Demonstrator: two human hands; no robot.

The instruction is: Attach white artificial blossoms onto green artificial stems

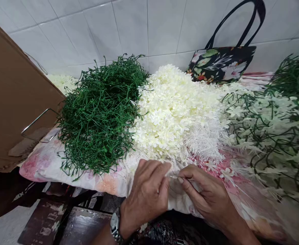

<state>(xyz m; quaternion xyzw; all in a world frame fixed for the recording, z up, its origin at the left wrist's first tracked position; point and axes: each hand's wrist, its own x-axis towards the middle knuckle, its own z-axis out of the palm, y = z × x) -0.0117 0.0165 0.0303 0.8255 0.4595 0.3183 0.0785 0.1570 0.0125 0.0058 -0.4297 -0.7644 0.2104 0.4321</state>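
My left hand, a metal watch on its wrist, is closed with the fingers curled and tips pinched, at the front edge of the cloth. My right hand pinches a thin white strand between thumb and forefinger. The strand spans the small gap between both hands' fingertips; what else the left fingers may cover is hidden. Just beyond the hands lies a heap of cream-white artificial flowers, with a bundle of thin white stamens at its right front.
Green plastic stems are heaped at left, beside a cardboard box with a bent wire. Flowers joined to green stems spread at right. A floral handbag leans on the tiled wall. Floral cloth covers the surface.
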